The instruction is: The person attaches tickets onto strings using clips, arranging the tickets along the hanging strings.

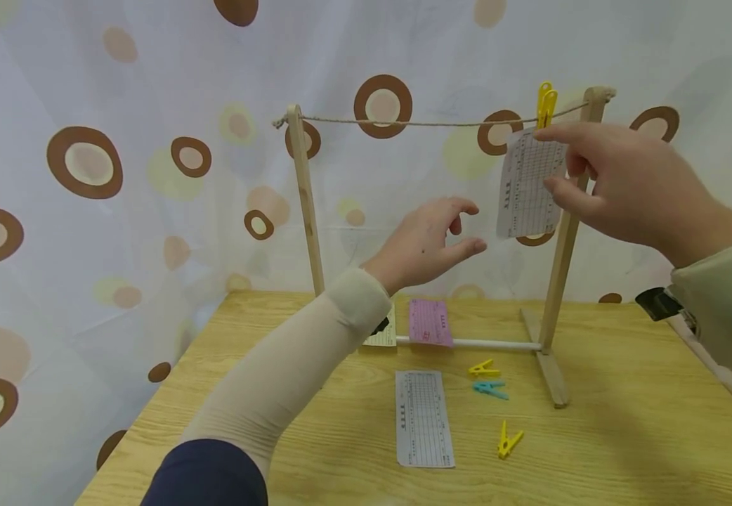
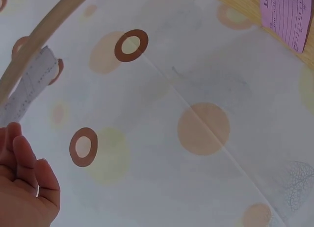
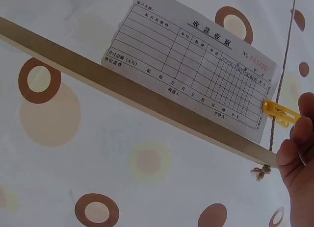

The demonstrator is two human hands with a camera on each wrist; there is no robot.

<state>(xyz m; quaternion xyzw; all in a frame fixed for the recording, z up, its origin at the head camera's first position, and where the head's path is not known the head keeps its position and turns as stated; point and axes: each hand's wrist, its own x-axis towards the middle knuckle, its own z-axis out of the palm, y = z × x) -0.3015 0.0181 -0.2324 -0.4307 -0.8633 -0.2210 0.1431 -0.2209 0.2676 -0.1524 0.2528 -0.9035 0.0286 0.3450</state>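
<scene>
A white printed receipt hangs from the string of a small wooden rack, held by a yellow clothespin. My right hand hovers at the receipt's right edge just below the pin. Its fingers are spread and grip nothing. My left hand floats in the air left of the receipt, fingers loosely curved and empty.
The wooden table carries a second white receipt, a pink slip leaning on the rack's white rod, and a pale slip half hidden by my left arm. Two yellow pins and a teal pin lie loose. A spotted curtain hangs behind.
</scene>
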